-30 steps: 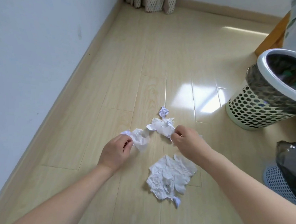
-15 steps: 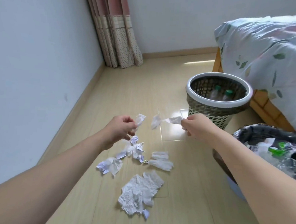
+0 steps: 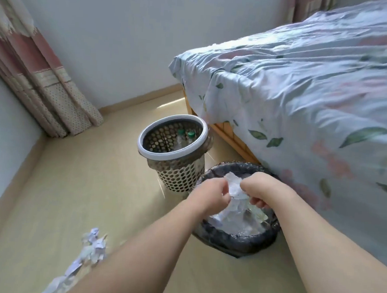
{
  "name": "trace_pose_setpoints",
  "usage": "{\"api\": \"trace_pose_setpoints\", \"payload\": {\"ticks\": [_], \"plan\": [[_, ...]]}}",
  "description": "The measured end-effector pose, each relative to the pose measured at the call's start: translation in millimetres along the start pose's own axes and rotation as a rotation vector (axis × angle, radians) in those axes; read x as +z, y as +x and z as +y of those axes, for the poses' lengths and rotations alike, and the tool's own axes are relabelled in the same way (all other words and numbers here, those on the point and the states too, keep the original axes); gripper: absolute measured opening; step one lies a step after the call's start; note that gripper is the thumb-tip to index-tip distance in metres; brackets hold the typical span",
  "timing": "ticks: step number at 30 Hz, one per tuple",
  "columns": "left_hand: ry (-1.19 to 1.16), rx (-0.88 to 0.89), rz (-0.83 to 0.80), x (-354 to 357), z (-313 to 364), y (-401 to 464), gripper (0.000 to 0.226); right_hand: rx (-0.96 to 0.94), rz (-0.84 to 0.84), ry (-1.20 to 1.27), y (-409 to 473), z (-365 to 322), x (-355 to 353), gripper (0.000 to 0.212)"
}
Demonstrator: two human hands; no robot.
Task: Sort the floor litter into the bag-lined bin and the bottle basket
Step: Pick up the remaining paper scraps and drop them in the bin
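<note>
Beyond both hands stands the bed (image 3: 306, 97) under its leaf-print sheet. Directly beneath them sits the bag-lined bin (image 3: 238, 243), litter already inside; just left of it and past the left hand is the perforated bottle basket (image 3: 171, 154), green-capped bottles in it. Left hand (image 3: 209, 197) and right hand (image 3: 256, 189), fingers curled, pinch crumpled tissue (image 3: 234, 187) between them over the bin. Behind the left forearm, paper scraps (image 3: 91, 246) lie on the floor.
</note>
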State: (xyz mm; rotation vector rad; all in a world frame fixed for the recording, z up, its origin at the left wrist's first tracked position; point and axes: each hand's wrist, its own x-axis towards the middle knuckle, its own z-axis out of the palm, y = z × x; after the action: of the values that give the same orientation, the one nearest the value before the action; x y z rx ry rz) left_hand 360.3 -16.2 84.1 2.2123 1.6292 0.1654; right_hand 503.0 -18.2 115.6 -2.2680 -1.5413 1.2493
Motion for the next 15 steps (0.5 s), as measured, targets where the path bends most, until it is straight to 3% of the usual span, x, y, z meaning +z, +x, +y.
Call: {"api": "trace_pose_setpoints", "payload": {"ticks": [3,6,12,15], "plan": [[0.246,-0.039,-0.333,44.4,20.5,22.8,0.027,0.037,0.057,-0.029,10.0,19.1,-6.2,0.02],[0.304,-0.087,-0.442,51.0,22.0,23.7,0.026,-0.014,0.249,-0.03,13.6,20.3,-3.9,0.017],[0.307,0.07,-0.14,-8.9,-22.2,-7.0,0.02,-0.201,0.459,-0.043,13.4,-24.3,16.8,0.034],[0.316,0.093,0.025,-45.3,-71.4,-35.8,0.013,-0.351,0.5,-0.098,10.9,-64.5,51.0,0.032]]}}
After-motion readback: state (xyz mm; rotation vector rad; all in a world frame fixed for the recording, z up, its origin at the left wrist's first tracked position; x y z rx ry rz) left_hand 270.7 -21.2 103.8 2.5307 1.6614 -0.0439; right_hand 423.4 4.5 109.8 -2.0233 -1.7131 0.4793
